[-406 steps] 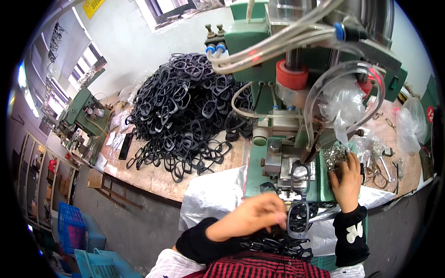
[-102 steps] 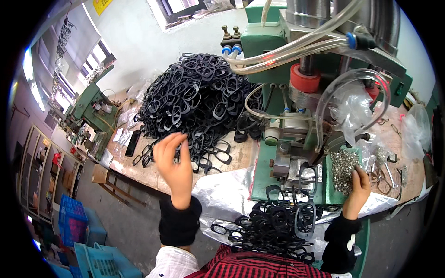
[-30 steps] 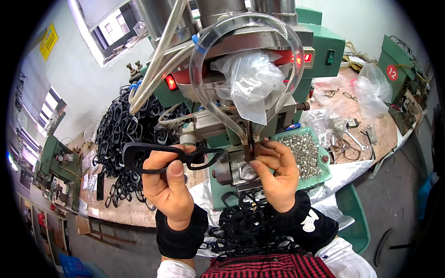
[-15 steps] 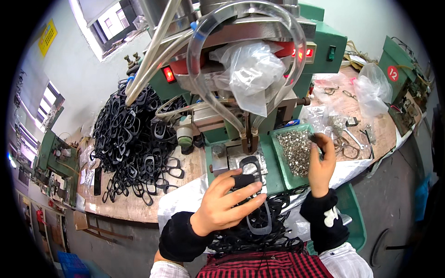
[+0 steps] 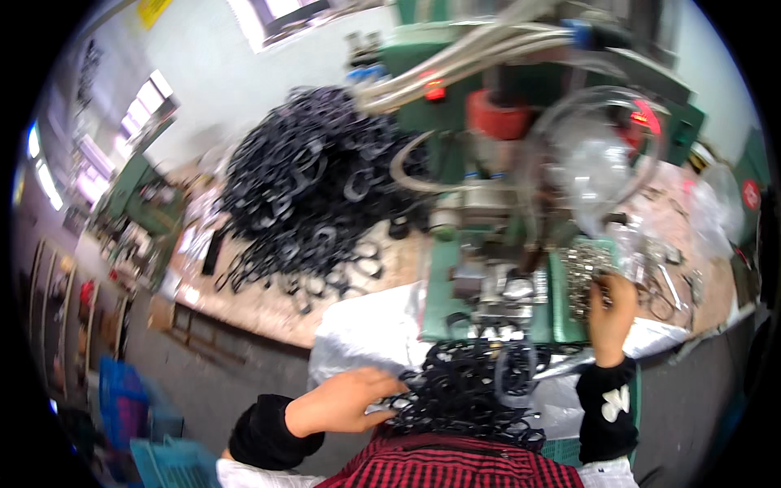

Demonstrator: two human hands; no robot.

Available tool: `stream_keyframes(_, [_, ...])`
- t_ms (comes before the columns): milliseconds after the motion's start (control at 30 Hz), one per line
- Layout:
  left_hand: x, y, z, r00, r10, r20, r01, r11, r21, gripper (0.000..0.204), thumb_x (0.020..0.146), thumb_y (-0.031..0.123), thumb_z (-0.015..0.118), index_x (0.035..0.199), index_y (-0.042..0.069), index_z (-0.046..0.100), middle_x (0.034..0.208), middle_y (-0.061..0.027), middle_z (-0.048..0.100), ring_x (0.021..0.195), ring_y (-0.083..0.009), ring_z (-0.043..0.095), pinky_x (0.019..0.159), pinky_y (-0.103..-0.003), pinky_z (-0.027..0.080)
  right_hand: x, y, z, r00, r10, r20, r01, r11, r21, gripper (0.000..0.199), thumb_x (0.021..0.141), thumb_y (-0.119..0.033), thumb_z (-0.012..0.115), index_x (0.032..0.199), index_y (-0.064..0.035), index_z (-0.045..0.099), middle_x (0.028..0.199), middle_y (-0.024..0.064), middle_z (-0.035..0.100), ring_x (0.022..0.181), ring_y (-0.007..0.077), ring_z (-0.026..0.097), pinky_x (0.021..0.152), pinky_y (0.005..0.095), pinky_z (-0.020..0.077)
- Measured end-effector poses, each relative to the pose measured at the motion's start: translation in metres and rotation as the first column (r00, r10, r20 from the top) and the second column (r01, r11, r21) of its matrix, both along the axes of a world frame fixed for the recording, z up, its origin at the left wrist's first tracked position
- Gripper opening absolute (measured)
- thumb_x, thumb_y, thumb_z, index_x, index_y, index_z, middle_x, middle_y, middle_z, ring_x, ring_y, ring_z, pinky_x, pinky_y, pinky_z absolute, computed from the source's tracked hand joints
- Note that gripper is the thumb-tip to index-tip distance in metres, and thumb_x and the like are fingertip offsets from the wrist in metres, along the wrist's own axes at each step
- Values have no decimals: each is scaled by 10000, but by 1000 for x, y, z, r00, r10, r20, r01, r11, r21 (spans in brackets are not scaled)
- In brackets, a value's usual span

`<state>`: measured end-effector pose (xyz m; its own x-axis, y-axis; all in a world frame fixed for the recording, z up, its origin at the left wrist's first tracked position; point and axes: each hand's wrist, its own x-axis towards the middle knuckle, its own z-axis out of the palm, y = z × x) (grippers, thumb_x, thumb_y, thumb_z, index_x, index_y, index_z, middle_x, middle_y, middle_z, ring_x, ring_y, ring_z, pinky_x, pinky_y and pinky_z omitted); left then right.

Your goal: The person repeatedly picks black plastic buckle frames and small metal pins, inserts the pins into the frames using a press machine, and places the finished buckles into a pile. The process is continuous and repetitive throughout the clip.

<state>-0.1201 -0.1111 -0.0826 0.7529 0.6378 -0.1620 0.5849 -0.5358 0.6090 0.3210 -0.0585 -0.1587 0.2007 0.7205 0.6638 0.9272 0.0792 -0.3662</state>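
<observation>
Blue plastic is seen at the far left, where a basket point(image 5: 122, 398) is stood on the grey floor point(image 5: 203, 382), with a paler crate point(image 5: 175, 468) near it, lower down. Higher up, a green machine point(image 5: 134, 195) is set by the pale wall point(image 5: 211, 73), and light is let in by windows point(image 5: 145, 106). Next, the brown table point(image 5: 236, 301) is seen. A flat black thing point(image 5: 214, 250) is laid on it, and beside that a big pile point(image 5: 305, 187) of dark glasses frames is heaped up, with loose ones spread at its foot. A shiny silver sheet point(image 5: 358, 333) is draped over the table's front edge. Below the sheet, the left edge of a small heap point(image 5: 464, 390) of dark frames is met by the left hand point(image 5: 346, 398). Its fingers and thumb are bent, but whether a frame is pinched cannot be told through the blur. The small heap is spread between the green press point(image 5: 488, 199) and the red and black checked apron point(image 5: 455, 468). On the press's right side, a green tray point(image 5: 562, 305) is filled with shiny metal bits point(image 5: 584, 276). These are touched by the fingertips of the right hand point(image 5: 612, 317); whether one is held cannot be told. Farther right, a wrench point(image 5: 671, 285) and clear bags point(image 5: 720, 224) are laid on the table.
</observation>
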Motion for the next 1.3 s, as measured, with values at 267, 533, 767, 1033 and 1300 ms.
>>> stream_keyframes(267, [-36,-90,-169,957,263,-121,-164,837,521,552,706,147,725,1227,42,578,1245,-125,601,1057,-307,578,888,-401,509,-12,8,1,978,1,-209,-19,997,-81,85,835,-1,657,902,0,604,810,133,633,767,302,614,704,380,482])
stream_keyframes(533, [32,-54,-54,991,89,-99,-72,984,163,299,744,137,701,1007,15,627,848,-119,641,884,-341,629,771,-420,536,-32,7,16,1000,29,12,-28,1000,-4,180,773,-13,693,945,-3,642,1008,162,633,974,371,594,846,446,479])
stream_keyframes(767, [14,82,27,777,600,190,-625,701,343,243,882,262,706,926,23,700,867,-147,672,836,-354,631,709,-448,482,-18,3,11,999,14,44,-9,994,-106,131,793,-45,707,906,-8,652,1021,155,627,1007,375,575,868,448,461])
stream_keyframes(1033, [-56,168,-105,381,881,281,-518,-49,854,198,882,232,633,831,41,627,924,-112,594,929,-341,589,740,-476,469,-21,-2,5,904,37,-427,12,994,111,113,865,-45,689,972,-7,688,885,89,681,806,218,634,736,327,483])
stream_keyframes(1300, [-35,162,-82,348,933,95,-427,68,902,393,904,445,662,902,53,633,948,-127,639,938,-356,612,737,-505,479,-21,8,10,336,183,-924,-113,982,154,192,930,-18,648,1114,29,676,1039,62,689,955,132,628,876,243,474])
